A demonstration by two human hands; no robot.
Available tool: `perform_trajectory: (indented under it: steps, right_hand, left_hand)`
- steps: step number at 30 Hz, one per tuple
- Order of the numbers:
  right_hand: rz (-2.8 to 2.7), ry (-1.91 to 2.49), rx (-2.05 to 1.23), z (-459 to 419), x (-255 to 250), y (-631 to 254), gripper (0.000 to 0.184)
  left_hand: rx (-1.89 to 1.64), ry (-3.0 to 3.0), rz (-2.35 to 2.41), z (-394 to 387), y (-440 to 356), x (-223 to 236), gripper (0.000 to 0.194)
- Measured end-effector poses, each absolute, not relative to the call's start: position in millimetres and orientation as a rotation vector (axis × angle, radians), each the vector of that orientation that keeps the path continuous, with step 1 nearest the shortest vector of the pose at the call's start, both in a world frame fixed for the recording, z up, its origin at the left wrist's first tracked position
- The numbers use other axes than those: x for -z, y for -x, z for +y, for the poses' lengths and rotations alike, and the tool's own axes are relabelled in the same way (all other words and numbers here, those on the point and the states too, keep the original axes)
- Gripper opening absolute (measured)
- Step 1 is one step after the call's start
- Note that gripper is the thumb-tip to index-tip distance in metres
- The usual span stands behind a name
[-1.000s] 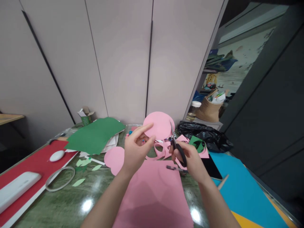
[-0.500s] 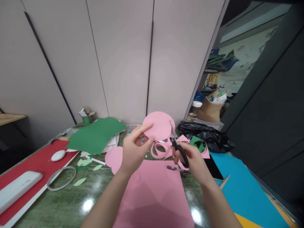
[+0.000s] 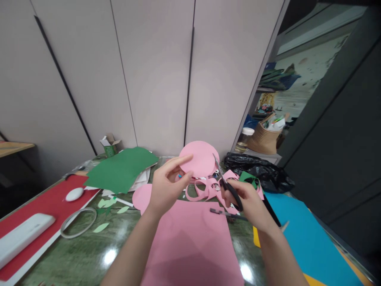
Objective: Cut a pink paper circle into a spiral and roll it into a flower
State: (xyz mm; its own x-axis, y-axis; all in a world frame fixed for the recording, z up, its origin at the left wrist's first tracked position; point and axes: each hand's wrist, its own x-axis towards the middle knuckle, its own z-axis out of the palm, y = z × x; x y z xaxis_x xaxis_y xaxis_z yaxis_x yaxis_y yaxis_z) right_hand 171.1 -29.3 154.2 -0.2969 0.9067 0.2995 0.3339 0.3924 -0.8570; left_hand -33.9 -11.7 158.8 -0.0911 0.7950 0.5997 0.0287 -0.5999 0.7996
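in the head view, a pink paper disc [image 3: 202,157] is pinched by the left hand [image 3: 167,186] at mid-frame; black-handled scissors [image 3: 235,196] are gripped by the right hand [image 3: 250,198] near the disc's right edge. the green table [image 3: 74,258] is strewn with coloured paper [image 3: 122,169]; the upper frame is filled by pale cabinet doors [image 3: 154,79].

A smooth, rounded pink paper piece [image 3: 200,159] is raised toward the counter's [image 3: 111,232] far edge; black-handled scissors [image 3: 226,185] slant beside its right rim.
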Motion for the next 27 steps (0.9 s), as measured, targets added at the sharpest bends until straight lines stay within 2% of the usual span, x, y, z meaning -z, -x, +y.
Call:
perform_trajectory:
  steps: [8,16,22,27]
  right_hand:
    - [-1.837,1.053,-0.928,-29,-155,-174,0.019]
    - [-1.825,1.058,-0.907,-26,-152,-171,0.019]
    - [-1.805,1.057,-0.902,-23,-146,-161,0.018]
    - [-1.798,1.017,-0.902,-23,-148,-157,0.018]
  left_hand:
    - [-1.729,-1.672,0.913,-10,38,-160,0.033]
    - [-1.759,-1.608,0.966,-7,35,-158,0.02]
    - [-1.822,-1.429,0.941,-2,21,-152,0.038]
    - [-1.784,-1.415,0.884,-3,17,-149,0.039]
